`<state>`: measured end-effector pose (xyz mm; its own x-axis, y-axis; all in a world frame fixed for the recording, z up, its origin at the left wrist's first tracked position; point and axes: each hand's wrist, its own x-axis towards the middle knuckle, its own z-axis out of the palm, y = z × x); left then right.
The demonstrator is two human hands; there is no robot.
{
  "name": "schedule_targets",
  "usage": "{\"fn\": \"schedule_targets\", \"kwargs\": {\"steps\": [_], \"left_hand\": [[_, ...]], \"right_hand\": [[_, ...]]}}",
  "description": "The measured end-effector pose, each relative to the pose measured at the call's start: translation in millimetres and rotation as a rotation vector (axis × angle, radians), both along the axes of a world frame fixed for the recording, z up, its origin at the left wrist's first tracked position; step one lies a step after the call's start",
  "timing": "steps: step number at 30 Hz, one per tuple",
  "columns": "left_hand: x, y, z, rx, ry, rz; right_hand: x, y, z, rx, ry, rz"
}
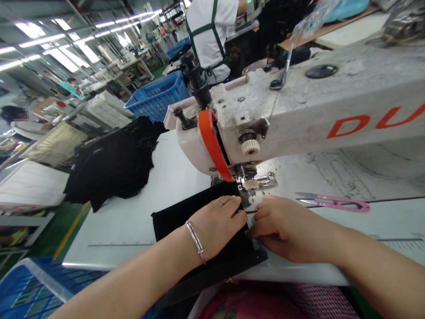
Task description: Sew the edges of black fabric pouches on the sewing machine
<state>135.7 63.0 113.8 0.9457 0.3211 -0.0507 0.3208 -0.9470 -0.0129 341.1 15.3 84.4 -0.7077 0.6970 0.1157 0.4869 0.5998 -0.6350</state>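
A piece of black fabric lies on the pale machine table, its far right corner close to the presser foot of a sewing machine. On top of the fabric rests my left hand, with a bracelet at the wrist and its fingers bent together near the right edge. My right hand is closed at that same edge, fingers curled and thumb tucked in. What its fingertips pinch is hidden. Pink-handled thread snips lie to the right of my right hand.
A pile of black fabric covers the table's left part. Beyond it stands a blue basket; another blue basket is at the lower left. A person in a white top stands behind the machine.
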Motion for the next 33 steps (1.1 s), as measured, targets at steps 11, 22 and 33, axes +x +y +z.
{"fn": "schedule_targets", "kwargs": {"steps": [11,22,33], "left_hand": [[-2,13,-0.4,-0.086,0.011,0.107],[-20,-71,-15.2,-0.117,-0.306,0.315],[-13,-80,-38.3,-0.092,-0.49,0.383]], "right_hand": [[1,10,-7.6,0.08,-0.033,-0.115],[-3,-29,-10.9,0.055,-0.008,-0.225],[-2,-31,-12.7,0.07,0.057,-0.264]]}}
